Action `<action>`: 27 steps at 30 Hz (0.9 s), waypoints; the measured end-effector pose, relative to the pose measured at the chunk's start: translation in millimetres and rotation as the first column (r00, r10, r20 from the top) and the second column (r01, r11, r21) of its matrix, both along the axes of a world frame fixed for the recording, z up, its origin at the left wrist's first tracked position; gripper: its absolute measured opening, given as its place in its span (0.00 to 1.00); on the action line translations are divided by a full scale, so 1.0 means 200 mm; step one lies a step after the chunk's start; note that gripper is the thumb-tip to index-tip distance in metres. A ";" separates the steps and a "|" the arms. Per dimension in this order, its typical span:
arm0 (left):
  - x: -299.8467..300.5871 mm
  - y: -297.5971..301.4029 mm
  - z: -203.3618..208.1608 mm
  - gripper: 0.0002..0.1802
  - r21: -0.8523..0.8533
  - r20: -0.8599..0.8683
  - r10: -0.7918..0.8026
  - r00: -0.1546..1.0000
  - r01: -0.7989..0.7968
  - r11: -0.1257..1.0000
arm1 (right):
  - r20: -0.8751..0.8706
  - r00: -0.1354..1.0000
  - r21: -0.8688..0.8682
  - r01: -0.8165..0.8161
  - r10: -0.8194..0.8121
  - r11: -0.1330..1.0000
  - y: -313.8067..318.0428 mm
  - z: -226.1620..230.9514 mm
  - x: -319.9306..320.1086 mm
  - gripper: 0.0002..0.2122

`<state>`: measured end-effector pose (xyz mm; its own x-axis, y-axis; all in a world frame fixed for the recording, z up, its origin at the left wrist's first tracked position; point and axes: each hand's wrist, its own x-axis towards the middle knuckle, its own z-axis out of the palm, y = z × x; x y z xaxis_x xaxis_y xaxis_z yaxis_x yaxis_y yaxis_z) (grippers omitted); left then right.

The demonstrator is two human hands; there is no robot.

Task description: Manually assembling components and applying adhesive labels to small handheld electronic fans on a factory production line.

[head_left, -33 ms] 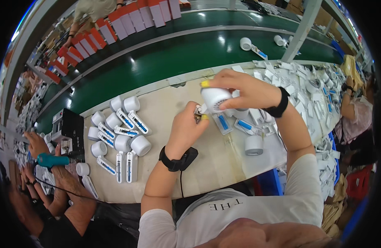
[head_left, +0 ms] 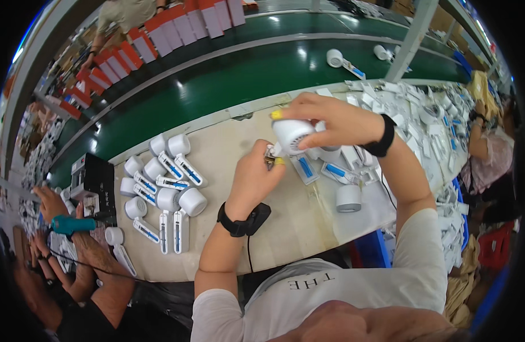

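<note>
My right hand (head_left: 325,122) is closed around a white cylindrical fan head (head_left: 292,135) with a slotted grille, held tilted above the table. My left hand (head_left: 254,176) is closed, pinching a small white neck piece (head_left: 276,151) against the fan head, with a bit of metal showing at the fingertips. What else lies inside the left fist is hidden. On the table below the right hand are an open white handle with a blue inside (head_left: 305,169), a similar handle (head_left: 339,172) and an upright white fan head (head_left: 348,198).
Several white fans with blue-lined handles (head_left: 168,196) lie at the left, beside a black box (head_left: 94,185). A co-worker's hand holds a teal power screwdriver (head_left: 72,224). White parts (head_left: 410,131) heap at the right. A green conveyor (head_left: 217,80) runs behind; a metal post (head_left: 412,43) rises beside it.
</note>
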<state>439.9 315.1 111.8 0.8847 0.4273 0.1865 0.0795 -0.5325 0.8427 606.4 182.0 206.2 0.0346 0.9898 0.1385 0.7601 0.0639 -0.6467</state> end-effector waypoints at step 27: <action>-0.06 0.14 -0.02 0.18 -0.607 0.502 0.139 0.854 0.233 0.760 | 0.432 0.547 -0.189 0.832 -0.717 0.522 -0.54 -0.65 0.27 0.23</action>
